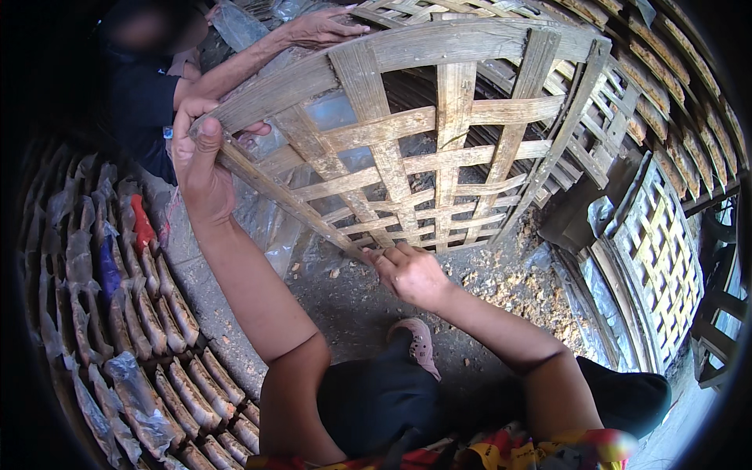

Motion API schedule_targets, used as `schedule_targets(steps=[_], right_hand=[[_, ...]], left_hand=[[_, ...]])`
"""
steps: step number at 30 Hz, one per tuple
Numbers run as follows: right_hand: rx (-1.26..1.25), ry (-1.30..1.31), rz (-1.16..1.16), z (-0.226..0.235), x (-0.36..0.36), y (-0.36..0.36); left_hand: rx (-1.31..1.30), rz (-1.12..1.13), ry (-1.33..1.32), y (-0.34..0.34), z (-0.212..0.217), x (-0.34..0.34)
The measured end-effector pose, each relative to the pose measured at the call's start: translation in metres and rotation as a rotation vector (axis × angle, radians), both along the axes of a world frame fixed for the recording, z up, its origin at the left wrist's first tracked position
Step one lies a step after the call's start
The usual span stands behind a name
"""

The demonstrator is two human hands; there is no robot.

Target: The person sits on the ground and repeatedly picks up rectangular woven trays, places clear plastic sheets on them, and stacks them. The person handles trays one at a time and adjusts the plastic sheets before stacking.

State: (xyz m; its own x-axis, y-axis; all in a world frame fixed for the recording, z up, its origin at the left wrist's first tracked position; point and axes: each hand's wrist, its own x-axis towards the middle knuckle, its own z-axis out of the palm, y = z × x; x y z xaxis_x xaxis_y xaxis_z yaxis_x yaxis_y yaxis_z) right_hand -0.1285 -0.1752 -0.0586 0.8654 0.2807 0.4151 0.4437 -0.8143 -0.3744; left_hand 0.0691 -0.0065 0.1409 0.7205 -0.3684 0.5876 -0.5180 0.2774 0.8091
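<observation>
View: head, the only one.
Panel (403, 160): framed lattice of woven slats, directly ahead of the person, tilted, over the floor (352, 305); whether its lower edge touches down, cannot tell.
Left hand (205, 160): grasping the panel's upper left corner, thumb on the near face.
Right hand (413, 276): fingers curled round the lower left corner, knuckles up.
Relation: both hands sit on the panel's left side rail (286, 192), left at its upper end, right at its lower; the panel extends rightward from that rail, away from the left hand.
Axis: top rail (470, 45) looks longest, running left to right and rising rightward; foreshortening leaves true proportions uncertain.
Nearer: left hand to the top rail, right hand to the lower edge.
Co-worker: one hand (321, 30) beyond the top rail; contact cannot be told.
Surroundings: stacked trays (168, 313) left; another lattice (658, 262) right; crumbs (540, 301) below.
</observation>
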Motion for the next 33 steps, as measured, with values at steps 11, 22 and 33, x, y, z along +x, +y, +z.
schedule_targets(steps=[11,22,33], right_hand=[[0.320,-0.661,-0.748,0.090,-0.022,-0.157],[0.588,-0.249,-0.714,0.071,-0.030,-0.174],[0.769,0.029,-0.549,0.058,-0.054,-0.177]], left_hand=[[-0.043,-0.012,0.038,0.005,-0.002,-0.005],[-0.126,0.084,0.039,-0.004,-0.004,-0.019],[-0.156,0.231,0.073,-0.012,0.002,-0.032]])
